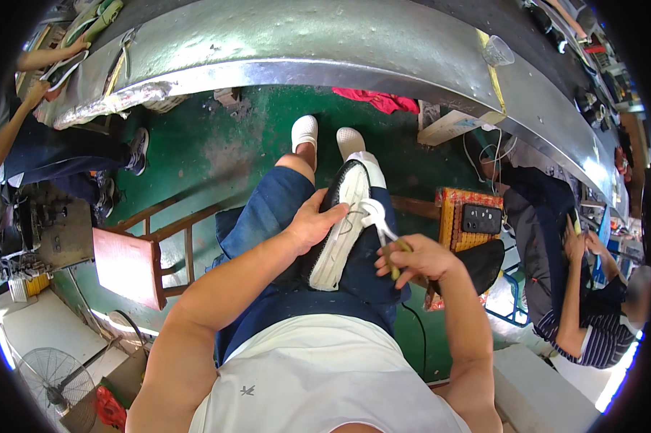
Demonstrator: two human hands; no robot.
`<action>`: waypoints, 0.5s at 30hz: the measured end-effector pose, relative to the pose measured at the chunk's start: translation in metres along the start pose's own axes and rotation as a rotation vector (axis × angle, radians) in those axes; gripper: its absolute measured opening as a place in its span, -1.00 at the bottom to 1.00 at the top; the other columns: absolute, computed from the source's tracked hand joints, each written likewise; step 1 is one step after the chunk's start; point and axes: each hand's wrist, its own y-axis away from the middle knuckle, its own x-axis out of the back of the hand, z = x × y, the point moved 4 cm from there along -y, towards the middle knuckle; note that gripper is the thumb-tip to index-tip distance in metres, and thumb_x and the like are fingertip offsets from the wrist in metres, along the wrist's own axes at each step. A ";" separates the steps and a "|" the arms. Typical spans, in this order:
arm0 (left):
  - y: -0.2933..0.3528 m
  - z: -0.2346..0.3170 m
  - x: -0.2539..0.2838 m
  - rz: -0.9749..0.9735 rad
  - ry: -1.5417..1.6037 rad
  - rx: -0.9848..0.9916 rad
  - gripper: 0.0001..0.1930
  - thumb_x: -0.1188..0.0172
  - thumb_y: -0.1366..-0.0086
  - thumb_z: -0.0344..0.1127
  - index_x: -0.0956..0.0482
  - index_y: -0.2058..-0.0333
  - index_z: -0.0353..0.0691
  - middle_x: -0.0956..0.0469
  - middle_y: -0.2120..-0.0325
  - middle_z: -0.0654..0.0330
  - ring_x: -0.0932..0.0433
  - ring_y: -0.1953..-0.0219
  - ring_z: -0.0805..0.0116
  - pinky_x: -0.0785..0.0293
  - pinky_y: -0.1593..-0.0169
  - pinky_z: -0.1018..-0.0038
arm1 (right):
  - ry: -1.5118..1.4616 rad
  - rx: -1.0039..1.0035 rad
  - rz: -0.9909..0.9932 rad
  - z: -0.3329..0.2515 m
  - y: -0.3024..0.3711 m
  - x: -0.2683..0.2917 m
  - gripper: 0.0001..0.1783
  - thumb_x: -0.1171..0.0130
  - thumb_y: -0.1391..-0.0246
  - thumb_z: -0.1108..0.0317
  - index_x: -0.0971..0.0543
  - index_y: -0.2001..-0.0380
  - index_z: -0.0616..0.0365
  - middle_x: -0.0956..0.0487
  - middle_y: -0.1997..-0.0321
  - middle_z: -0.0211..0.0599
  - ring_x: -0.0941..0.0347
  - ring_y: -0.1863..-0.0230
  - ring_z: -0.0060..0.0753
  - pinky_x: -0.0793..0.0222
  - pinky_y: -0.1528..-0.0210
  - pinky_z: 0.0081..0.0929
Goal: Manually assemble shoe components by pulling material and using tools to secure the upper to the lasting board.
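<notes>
A lasted shoe [334, 254] with a black upper lies bottom up across my lap, toe pointing away from me. Its whitish underside faces up, with dark curved marks on it. My left hand [315, 222] grips the shoe's left side, thumb resting on the underside. In my right hand [421, 258] are metal pincers [385, 232] with yellowish handles. Their jaws touch or hang just over the right edge of the shoe; I cannot tell which. My right fingers are curled loosely around the handles.
A long metal-topped bench [304, 50] curves across the far side, with a clear plastic cup [497, 50] on it. A wooden stool [129, 267] stands left. To my right, a phone [481, 219] lies on a beaded seat [452, 224]. Co-workers sit at both sides.
</notes>
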 end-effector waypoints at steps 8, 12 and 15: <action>0.008 0.014 -0.012 0.074 -0.370 0.044 -0.18 -0.39 -0.23 -0.10 -0.23 -0.32 -0.40 -0.50 -0.11 -0.06 -0.50 -0.14 0.20 -0.42 -0.23 0.35 | 0.995 0.322 0.430 -0.057 -0.023 -0.021 -0.47 0.11 -0.43 0.00 -0.51 0.30 0.33 -0.60 0.43 0.14 -0.56 0.30 0.25 -0.43 0.21 0.02; 0.004 0.006 -0.010 -0.007 -0.374 0.052 -0.06 -0.41 -0.15 -0.01 -0.18 -0.34 -0.46 -0.48 -0.15 -0.15 -0.50 -0.19 0.09 -0.38 -0.26 0.34 | 0.945 0.423 0.424 -0.035 -0.022 -0.023 -0.48 0.08 -0.42 0.00 -0.50 0.34 0.32 -0.59 0.42 0.22 -0.53 0.28 0.36 -0.41 0.18 0.08; -0.002 0.007 -0.002 -0.157 -0.237 0.124 -0.05 -0.46 -0.16 -0.08 -0.12 -0.36 -0.40 -0.46 -0.16 -0.08 -0.48 -0.19 0.15 -0.39 -0.26 0.30 | 0.711 0.259 0.417 -0.030 -0.009 -0.025 -0.61 -0.03 -0.36 0.13 -0.51 0.34 0.29 -0.60 0.43 0.16 -0.54 0.28 0.34 -0.44 0.17 -0.01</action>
